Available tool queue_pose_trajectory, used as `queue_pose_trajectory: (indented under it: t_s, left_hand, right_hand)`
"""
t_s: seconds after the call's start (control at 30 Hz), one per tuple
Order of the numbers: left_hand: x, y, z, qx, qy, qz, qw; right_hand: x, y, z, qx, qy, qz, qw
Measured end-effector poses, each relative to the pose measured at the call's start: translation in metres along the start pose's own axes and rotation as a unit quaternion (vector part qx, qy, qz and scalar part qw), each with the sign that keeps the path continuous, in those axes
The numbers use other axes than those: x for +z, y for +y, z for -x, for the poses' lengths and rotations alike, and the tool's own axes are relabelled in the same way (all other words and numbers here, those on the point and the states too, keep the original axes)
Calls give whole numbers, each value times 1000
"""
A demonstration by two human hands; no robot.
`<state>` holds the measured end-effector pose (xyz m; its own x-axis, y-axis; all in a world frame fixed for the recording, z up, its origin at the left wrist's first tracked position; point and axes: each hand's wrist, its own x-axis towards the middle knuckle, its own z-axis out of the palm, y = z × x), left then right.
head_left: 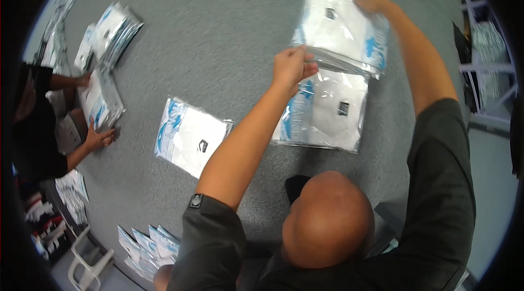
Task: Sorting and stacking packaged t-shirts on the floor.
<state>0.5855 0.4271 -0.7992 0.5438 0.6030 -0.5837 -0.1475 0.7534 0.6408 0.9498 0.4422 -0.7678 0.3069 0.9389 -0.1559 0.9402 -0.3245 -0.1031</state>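
Clear plastic bags with folded white garments and blue print lie stacked on the grey floor ahead of me. My left hand (292, 70) has its fingers bent at the near left corner of the upper bagged garment (333, 24), pinching its edge. Across the far right edge of that same bag, my right hand (372, 1) is closed, its fingertips partly hidden. Just below, partly under the stack, rests another bagged garment (338, 108), turned a different way. One more single bagged garment (191, 135) lies flat beside my left forearm.
At the left, a co-worker's hands (97, 139) hold a stack of bagged garments (101, 100); another stack (112, 32) stands beyond. Several bags (150, 247) fan out at lower left, near a white plastic chair (90, 261). A shelf rack (488, 67) stands at the right.
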Motion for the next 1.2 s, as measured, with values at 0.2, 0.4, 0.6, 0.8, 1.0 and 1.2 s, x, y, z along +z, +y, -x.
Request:
queue_pose_trajectory:
  t_s: [0.2,0.4,0.6,0.8,1.0,1.2]
  left_hand:
    - [-156,63,97,207,-45,-502,838]
    - [-434,75,303,191,206,-616,736]
    - [-620,14,511,35,601,-609,517]
    - [-614,-66,563,-262,479,-670,503]
    - [-578,-107,532,-200,429,-732,490]
    - [-589,-71,546,34,446,-605,658]
  right_hand:
    - [62,128,-34,-16,0,-195,981]
    - [73,140,-169,-312,93,-87,942]
    - [114,-180,-110,-377,-55,-74,922]
    - [32,-420,55,-474,-127,43,870]
    - [47,-501,139,-445,-204,-69,869]
    - [71,-492,201,-443,-283,-97,845]
